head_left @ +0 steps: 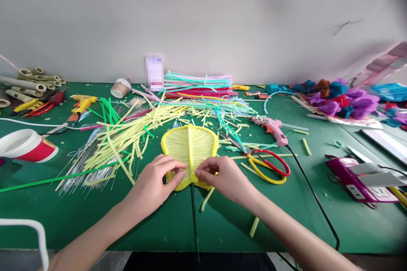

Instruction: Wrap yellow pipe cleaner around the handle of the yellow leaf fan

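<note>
A yellow leaf shape made of pipe cleaners lies on the green table in front of me, its thick rim and midrib brighter than the ribbed filling. My left hand rests over its lower left part, thumb and fingers closed together on it beside the midrib. With thumb and forefinger, my right hand pinches the leaf's base, right of the midrib. A thin dark stem runs from the base toward the table's front edge. The fingers cover part of the lower leaf.
Loose pale yellow pipe cleaners heap on the left near a paper cup and a yellow glue gun. Scissors and a pink glue gun lie right, its cord reaching the front edge. A purple power strip sits farther right.
</note>
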`<state>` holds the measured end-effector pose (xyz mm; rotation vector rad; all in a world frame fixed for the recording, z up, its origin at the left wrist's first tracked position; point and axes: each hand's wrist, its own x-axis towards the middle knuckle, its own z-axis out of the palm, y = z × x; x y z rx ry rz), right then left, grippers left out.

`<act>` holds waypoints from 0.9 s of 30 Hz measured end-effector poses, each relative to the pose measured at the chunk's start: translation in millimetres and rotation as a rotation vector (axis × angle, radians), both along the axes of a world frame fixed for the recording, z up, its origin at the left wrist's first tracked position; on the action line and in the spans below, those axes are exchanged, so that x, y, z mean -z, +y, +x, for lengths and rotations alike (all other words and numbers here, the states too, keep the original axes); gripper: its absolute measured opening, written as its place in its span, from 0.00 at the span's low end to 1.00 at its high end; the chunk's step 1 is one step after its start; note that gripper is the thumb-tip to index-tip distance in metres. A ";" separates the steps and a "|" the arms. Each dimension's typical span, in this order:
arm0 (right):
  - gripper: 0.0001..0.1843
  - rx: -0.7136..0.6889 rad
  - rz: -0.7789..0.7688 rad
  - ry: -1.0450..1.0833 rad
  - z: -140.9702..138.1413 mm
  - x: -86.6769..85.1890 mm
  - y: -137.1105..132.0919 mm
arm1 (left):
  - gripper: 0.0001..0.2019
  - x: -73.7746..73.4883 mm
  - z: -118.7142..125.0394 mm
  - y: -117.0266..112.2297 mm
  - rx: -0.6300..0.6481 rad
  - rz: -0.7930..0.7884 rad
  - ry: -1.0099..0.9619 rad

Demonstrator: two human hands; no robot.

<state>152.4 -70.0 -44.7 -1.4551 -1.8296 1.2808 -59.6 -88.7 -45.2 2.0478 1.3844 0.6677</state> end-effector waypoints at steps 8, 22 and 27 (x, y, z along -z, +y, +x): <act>0.06 0.083 0.083 -0.097 -15.5 2.7 -12.1 | 0.06 20.4 11.2 -23.7 -0.065 0.260 0.047; 0.07 0.056 0.363 -0.123 -7.7 19.0 -27.4 | 0.04 33.2 18.5 -21.6 -0.101 0.248 0.041; 0.06 0.094 0.448 -0.175 -12.1 21.5 -35.8 | 0.09 26.6 11.5 -22.1 -0.128 0.171 -0.045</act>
